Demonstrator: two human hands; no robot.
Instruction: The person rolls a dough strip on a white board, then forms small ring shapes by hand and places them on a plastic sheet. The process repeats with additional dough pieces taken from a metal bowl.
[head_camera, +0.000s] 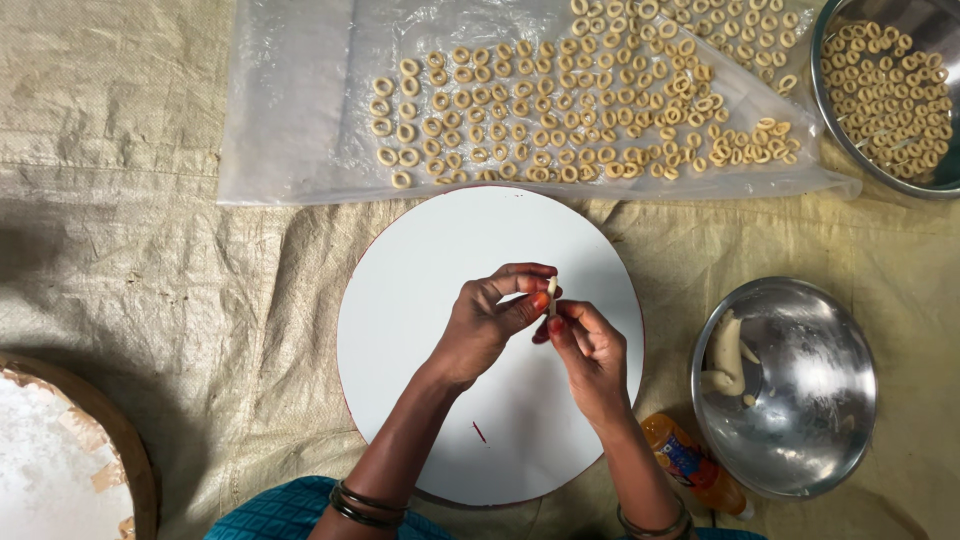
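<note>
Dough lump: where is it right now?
Head view, right side: the dough lump lies inside the steel bowl, right of the round white board and above the orange bottle.

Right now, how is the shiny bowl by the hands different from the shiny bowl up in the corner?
The near steel bowl holds only a few soft dough lumps; the corner steel bowl is full of small dough rings. The near bowl shows whole, while the corner bowl is cut off by the picture's edge. Both are round, shiny metal.

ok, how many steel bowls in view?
2. One steel bowl right of the white round board, holding dough pieces; another steel bowl, cropped at the top-right corner, filled with dough rings. More could sit outside the frame.
</note>
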